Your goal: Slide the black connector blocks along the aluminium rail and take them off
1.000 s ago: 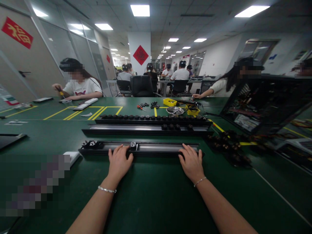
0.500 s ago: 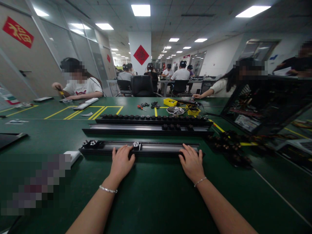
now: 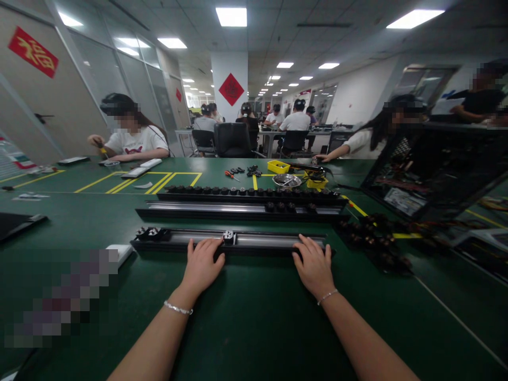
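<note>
Lying across the green table in front of me is a long black rail (image 3: 262, 239) with a metallic inner channel. My left hand (image 3: 203, 264) is over its middle, fingers stretched across the near edge. Its fingertips touch, or nearly touch, the left side of a small black block with a silvery top (image 3: 229, 237) sitting in the channel. My right hand (image 3: 314, 267) rests on the rail's right part, fingers spread and the thumb at the near edge. Similar small blocks (image 3: 153, 233) sit at the rail's left end, away from both hands.
Behind lie a second rail (image 3: 206, 207) with several black blocks and a third rail (image 3: 254, 196) lined with them. Loose black parts (image 3: 373, 243) are heaped on the right, near an open computer case (image 3: 432, 174). A metal bowl (image 3: 287, 181) and yellow bin (image 3: 278, 166) stand farther back. Other people sit around.
My left hand has moved slightly right, and the small block beside its fingertips has shifted right along the channel. My right hand keeps its place on the rail.
</note>
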`<control>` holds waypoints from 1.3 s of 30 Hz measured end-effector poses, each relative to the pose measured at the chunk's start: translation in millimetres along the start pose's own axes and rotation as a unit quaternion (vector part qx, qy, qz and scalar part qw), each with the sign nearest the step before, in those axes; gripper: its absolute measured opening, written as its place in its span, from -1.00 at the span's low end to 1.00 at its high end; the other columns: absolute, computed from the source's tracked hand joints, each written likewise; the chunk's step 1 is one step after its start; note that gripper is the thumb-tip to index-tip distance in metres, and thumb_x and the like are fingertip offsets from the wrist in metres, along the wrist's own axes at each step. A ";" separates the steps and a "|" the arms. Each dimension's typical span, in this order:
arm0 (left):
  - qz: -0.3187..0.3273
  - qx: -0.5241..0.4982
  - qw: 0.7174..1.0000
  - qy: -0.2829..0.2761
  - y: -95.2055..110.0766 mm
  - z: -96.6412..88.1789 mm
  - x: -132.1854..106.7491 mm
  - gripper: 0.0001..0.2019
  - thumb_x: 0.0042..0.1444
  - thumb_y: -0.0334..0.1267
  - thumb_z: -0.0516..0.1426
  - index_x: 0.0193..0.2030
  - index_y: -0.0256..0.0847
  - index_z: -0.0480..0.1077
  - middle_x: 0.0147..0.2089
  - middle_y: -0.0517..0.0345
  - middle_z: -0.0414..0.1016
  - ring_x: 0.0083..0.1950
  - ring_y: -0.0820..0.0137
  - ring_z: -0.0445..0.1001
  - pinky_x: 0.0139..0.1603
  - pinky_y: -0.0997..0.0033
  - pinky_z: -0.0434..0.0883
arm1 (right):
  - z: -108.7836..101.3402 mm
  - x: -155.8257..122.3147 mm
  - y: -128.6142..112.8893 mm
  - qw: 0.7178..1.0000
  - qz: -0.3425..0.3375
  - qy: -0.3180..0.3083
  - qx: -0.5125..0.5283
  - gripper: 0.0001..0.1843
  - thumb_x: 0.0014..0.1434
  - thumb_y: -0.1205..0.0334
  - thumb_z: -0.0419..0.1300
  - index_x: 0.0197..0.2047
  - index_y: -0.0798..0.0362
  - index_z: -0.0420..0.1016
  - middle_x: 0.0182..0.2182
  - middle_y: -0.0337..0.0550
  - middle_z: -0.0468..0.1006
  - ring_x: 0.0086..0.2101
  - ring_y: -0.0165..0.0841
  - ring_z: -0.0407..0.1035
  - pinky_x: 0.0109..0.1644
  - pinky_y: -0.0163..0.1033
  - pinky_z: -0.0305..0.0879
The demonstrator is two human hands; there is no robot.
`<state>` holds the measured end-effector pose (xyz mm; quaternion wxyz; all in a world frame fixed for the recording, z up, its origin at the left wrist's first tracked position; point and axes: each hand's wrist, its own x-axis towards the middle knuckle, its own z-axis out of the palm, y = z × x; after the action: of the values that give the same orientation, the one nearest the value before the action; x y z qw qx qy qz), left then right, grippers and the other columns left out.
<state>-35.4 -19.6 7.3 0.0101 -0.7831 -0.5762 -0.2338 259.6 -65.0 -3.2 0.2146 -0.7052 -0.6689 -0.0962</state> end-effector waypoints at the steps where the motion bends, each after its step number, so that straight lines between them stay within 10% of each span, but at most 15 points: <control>1: 0.002 0.000 1.000 -0.002 0.3 -0.1 0.0 -0.63 0.09 -0.21 0.02 0.06 -0.07 0.32 0.05 0.09 0.45 0.12 0.23 0.31 0.28 -0.14 -0.17 | 0.1 -0.3 -0.5 1.000 0.000 0.005 -0.001 -0.67 0.20 0.17 -0.10 -0.09 -0.02 0.41 0.12 -0.07 0.34 0.13 -0.16 0.12 0.19 0.29 -0.26; 10: 0.000 -0.004 1.000 -0.023 4.6 -3.7 0.5 -0.61 0.08 -0.18 0.04 0.09 0.02 0.31 0.04 0.16 0.46 0.11 0.18 0.29 0.26 -0.22 -0.20 | 1.2 0.1 -39.1 0.989 -0.133 -0.008 0.065 -0.61 0.16 0.31 -0.07 0.04 0.01 0.35 0.01 -0.11 0.44 0.05 -0.30 0.22 0.25 0.00 -0.22; 21: 0.002 0.003 1.000 -0.022 6.0 -2.8 1.3 -0.60 0.07 -0.20 0.06 0.09 0.07 0.31 -0.01 0.16 0.47 0.09 0.21 0.31 0.27 -0.22 -0.25 | 11.5 19.5 -112.0 0.986 -0.139 -0.057 0.076 -0.56 0.16 0.29 -0.05 0.09 -0.20 0.30 -0.07 -0.23 0.48 -0.07 -0.35 0.28 0.21 -0.06 -0.20; 39: 0.007 0.000 1.000 -0.028 2.6 -1.1 0.9 -0.55 0.07 -0.20 0.05 0.14 0.04 0.25 0.01 0.14 0.45 0.11 0.19 0.29 0.27 -0.21 -0.27 | 13.7 21.4 -110.0 0.982 -0.157 -0.072 0.079 -0.53 0.16 0.33 -0.07 0.09 -0.22 0.32 -0.14 -0.21 0.49 -0.08 -0.32 0.27 0.20 -0.05 -0.17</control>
<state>-33.2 -20.0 9.3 -0.0045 -0.7936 -0.5705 -0.2117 151.1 -38.4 12.8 0.2034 -0.5777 -0.7901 -0.0245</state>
